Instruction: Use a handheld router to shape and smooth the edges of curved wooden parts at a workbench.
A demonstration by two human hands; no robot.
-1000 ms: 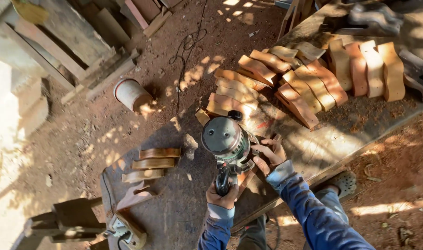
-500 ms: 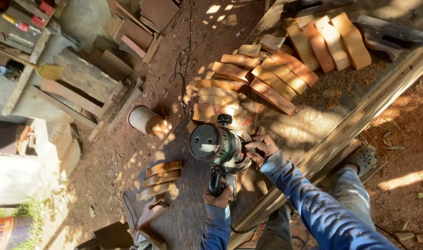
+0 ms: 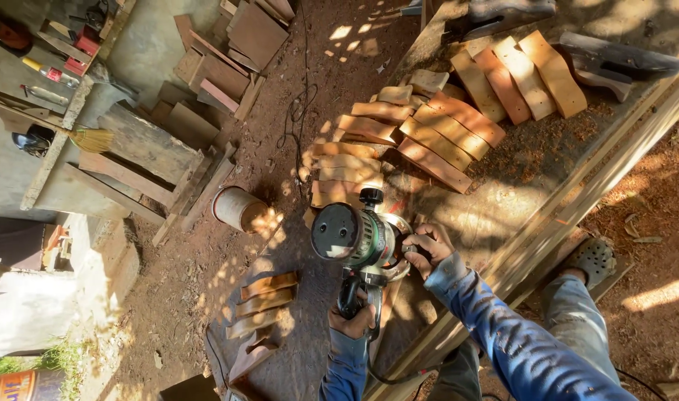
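Router (image 3: 358, 239) shifted slightly right across bench, left hand (image 3: 352, 321) still clenching handle, right hand (image 3: 426, 249) wrapped around body

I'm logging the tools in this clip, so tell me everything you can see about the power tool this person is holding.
The router is a handheld machine with a dark green body, a round black top cap and a black knob on its far side. It stands upright on the sawdust-covered workbench. The left hand grips its black near handle; the right hand holds its right side. A black cord trails down from the handle.
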